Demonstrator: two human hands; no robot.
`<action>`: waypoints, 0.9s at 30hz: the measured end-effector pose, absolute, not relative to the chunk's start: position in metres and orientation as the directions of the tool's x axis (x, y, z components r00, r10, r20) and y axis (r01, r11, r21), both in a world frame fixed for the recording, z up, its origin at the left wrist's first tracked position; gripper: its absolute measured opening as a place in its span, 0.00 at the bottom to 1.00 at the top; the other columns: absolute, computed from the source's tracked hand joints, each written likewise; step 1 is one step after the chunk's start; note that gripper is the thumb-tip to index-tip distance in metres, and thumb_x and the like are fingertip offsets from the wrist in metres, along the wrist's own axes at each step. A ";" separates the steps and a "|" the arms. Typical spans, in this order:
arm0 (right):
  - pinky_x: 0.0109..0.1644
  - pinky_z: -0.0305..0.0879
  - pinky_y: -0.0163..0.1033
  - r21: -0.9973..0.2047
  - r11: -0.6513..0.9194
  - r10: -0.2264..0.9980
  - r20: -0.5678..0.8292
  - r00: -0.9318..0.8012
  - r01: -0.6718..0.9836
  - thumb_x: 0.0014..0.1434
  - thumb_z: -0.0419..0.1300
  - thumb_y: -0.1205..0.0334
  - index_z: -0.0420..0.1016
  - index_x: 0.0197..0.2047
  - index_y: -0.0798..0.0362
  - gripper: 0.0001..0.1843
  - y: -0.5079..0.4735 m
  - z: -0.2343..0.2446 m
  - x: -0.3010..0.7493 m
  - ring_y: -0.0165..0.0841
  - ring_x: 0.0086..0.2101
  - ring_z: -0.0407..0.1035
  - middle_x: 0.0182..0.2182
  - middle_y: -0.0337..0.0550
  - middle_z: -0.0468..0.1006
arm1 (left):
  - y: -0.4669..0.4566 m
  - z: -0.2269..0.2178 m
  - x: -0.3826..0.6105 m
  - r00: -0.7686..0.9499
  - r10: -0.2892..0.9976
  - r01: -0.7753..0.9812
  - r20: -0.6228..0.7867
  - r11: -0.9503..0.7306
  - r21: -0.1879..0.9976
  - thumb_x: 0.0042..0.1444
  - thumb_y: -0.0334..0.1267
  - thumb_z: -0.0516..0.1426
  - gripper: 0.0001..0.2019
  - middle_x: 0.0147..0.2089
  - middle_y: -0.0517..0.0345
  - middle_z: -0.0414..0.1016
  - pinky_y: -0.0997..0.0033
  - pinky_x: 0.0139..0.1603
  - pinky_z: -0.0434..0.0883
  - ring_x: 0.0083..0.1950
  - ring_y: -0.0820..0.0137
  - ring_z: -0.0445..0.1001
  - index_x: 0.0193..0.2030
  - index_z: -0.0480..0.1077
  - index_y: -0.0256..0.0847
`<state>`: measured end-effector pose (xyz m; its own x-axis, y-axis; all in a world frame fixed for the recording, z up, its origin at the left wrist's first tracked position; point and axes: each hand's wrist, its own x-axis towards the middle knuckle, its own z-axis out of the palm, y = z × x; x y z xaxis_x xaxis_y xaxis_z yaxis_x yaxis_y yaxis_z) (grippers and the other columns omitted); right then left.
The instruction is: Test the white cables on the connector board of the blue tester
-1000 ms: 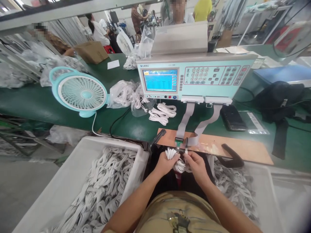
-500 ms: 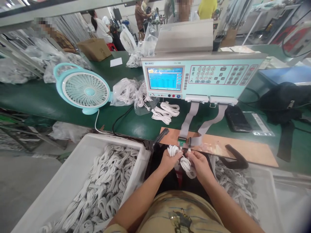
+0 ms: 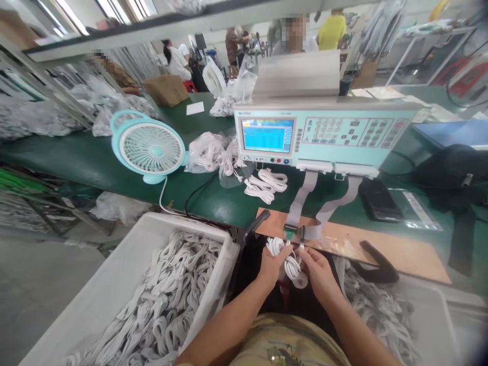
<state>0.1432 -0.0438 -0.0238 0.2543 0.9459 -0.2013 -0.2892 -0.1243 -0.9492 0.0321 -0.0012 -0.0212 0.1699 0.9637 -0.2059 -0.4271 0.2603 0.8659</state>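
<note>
1. White cable bundle (image 3: 296, 273): between left hand (image 3: 272, 263), grasping it, and right hand (image 3: 315, 267), pinching one end.
2. Hook-up appears partial at green board (image 3: 290, 235) and black connector (image 3: 303, 233), just beyond grip; seating unconfirmed.
3. Other bundles (image 3: 163, 290), left of grip: status undetermined.

Factory workshop: electronic tester (image 3: 343, 145) on green bench (image 3: 215, 204), white bin (image 3: 93, 284) of bundled cables (image 3: 171, 287), people (image 3: 331, 33) behind.

Bright windows (image 3: 141, 7) show beyond a pale overhead shelf (image 3: 133, 38), with a green-topped table (image 3: 219, 206) and grey floor (image 3: 34, 284) below.
</note>
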 end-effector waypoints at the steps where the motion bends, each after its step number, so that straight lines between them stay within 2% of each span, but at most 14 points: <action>1: 0.27 0.57 0.34 -0.953 -0.125 0.944 -0.199 0.262 -0.276 0.50 0.62 0.47 0.68 0.25 0.54 0.18 -0.044 -0.025 0.143 0.30 0.21 0.57 0.18 0.36 0.63 | -0.001 -0.021 0.031 0.172 0.964 -0.413 -0.203 0.258 0.873 0.39 0.42 0.65 0.15 0.26 0.56 0.73 0.72 0.31 0.68 0.27 0.72 0.70 0.29 0.71 0.32; 5: 0.26 0.57 0.35 -0.970 -0.103 0.938 -0.169 0.302 -0.220 0.48 0.62 0.44 0.70 0.24 0.53 0.20 -0.042 -0.026 0.145 0.32 0.20 0.58 0.18 0.37 0.64 | 0.003 -0.022 0.031 0.191 0.965 -0.334 -0.180 0.236 0.912 0.39 0.45 0.65 0.16 0.23 0.57 0.71 0.73 0.29 0.66 0.25 0.72 0.68 0.26 0.71 0.33; 9: 0.23 0.55 0.35 -0.974 -0.088 0.936 -0.153 0.316 -0.211 0.43 0.64 0.40 0.70 0.21 0.53 0.22 -0.039 -0.026 0.144 0.32 0.20 0.57 0.17 0.38 0.64 | 0.007 -0.021 0.036 0.162 0.978 -0.369 -0.133 0.185 0.911 0.39 0.44 0.64 0.16 0.26 0.55 0.73 0.73 0.31 0.67 0.27 0.71 0.69 0.30 0.73 0.32; 14: 0.22 0.54 0.34 -0.957 -0.100 0.931 -0.186 0.314 -0.271 0.39 0.65 0.39 0.71 0.23 0.52 0.23 -0.038 -0.027 0.142 0.31 0.19 0.57 0.16 0.37 0.64 | 0.003 -0.012 0.037 0.157 0.971 -0.410 -0.181 0.231 0.882 0.38 0.43 0.65 0.14 0.24 0.57 0.71 0.73 0.29 0.66 0.25 0.71 0.68 0.28 0.72 0.34; 19: 0.21 0.55 0.35 -0.962 -0.101 0.929 -0.183 0.322 -0.255 0.39 0.65 0.38 0.71 0.23 0.51 0.24 -0.037 -0.024 0.140 0.32 0.18 0.57 0.15 0.37 0.63 | 0.003 -0.011 0.039 0.174 0.974 -0.435 -0.144 0.207 0.876 0.40 0.41 0.63 0.12 0.24 0.56 0.71 0.73 0.30 0.66 0.26 0.70 0.69 0.28 0.71 0.34; 27: 0.23 0.58 0.37 -0.973 -0.106 0.940 -0.165 0.300 -0.203 0.43 0.63 0.39 0.71 0.24 0.51 0.22 -0.043 -0.016 0.141 0.33 0.19 0.58 0.16 0.38 0.63 | -0.002 -0.007 0.039 0.128 0.975 -0.494 -0.181 0.221 0.841 0.36 0.43 0.66 0.15 0.24 0.54 0.73 0.70 0.31 0.68 0.27 0.67 0.71 0.28 0.73 0.35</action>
<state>0.1407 -0.0425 -0.0157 0.3002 0.9395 -0.1650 -0.2031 -0.1061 -0.9734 0.0394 -0.0022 -0.0066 0.1277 0.9752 -0.1808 -0.4942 0.2206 0.8409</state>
